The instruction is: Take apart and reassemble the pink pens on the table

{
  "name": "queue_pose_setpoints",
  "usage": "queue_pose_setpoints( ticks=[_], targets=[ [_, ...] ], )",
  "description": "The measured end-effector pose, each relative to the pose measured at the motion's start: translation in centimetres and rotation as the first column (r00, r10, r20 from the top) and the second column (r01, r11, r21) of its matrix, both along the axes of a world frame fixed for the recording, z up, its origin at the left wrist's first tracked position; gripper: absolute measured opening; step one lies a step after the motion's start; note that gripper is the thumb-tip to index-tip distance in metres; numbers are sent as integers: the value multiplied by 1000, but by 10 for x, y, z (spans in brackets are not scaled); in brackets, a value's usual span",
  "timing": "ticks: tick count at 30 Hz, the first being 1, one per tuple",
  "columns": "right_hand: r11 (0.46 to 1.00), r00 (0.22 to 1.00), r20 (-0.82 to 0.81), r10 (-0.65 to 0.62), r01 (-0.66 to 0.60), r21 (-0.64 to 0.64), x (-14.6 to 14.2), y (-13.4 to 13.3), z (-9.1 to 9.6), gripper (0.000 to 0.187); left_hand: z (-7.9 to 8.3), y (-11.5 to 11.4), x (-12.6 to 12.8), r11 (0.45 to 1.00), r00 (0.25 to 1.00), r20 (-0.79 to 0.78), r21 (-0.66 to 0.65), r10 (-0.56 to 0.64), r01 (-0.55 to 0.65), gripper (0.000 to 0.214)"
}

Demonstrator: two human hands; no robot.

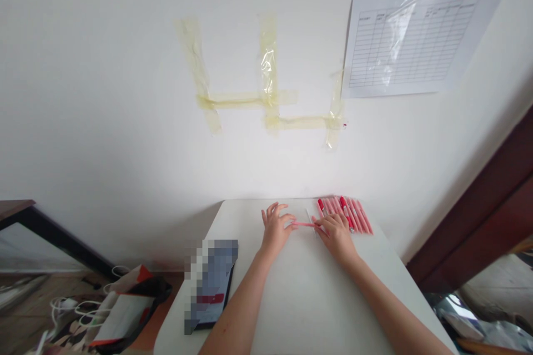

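A slim pink pen barrel (305,224) is held level between my two hands, just above or on the white table. My left hand (275,228) pinches its left end between thumb and forefinger, with the other fingers spread. At the right end, my right hand (336,233) closes its fingers round the barrel and partly hides it. A thin whitish stick (308,214), perhaps a refill, lies just behind the barrel. Beside my right hand lies a row of several pink pens (360,216); a few red caps (342,201) show among them.
The white table (308,299) stands against a wall bearing yellowed tape (268,66) and a printed sheet (412,44). A dark tablet or phone (212,288), partly pixelated, lies at the table's left edge. Bags and white cables (83,310) are on the floor at left.
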State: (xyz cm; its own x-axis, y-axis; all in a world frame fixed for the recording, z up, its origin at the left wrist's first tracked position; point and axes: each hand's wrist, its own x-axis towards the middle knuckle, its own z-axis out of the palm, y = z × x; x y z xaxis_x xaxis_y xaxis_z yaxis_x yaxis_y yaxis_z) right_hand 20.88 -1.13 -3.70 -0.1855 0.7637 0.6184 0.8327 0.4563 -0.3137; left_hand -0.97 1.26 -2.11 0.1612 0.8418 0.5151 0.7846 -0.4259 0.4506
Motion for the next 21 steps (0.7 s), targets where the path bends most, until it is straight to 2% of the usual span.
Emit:
queue_pose_setpoints(
  ticks=[6,10,16,21],
  targets=[
    [999,999,-27,-24,23,-38,-2,0,-1,23,9,-3,3,1000,998,57,10,-19,18,14],
    [998,999,-28,-29,27,-53,-5,-2,0,22,15,-7,5,996,994,103,82,-48,39,9],
    [999,1000,-4,20,-20,-26,-8,-4,0,19,15,-7,6,987,991,124,158,-56,36,8],
    [998,999,-34,23,-25,-57,-8,-3,0,17,12,-5,7,987,989,139,157,-42,20,7]
  ],
)
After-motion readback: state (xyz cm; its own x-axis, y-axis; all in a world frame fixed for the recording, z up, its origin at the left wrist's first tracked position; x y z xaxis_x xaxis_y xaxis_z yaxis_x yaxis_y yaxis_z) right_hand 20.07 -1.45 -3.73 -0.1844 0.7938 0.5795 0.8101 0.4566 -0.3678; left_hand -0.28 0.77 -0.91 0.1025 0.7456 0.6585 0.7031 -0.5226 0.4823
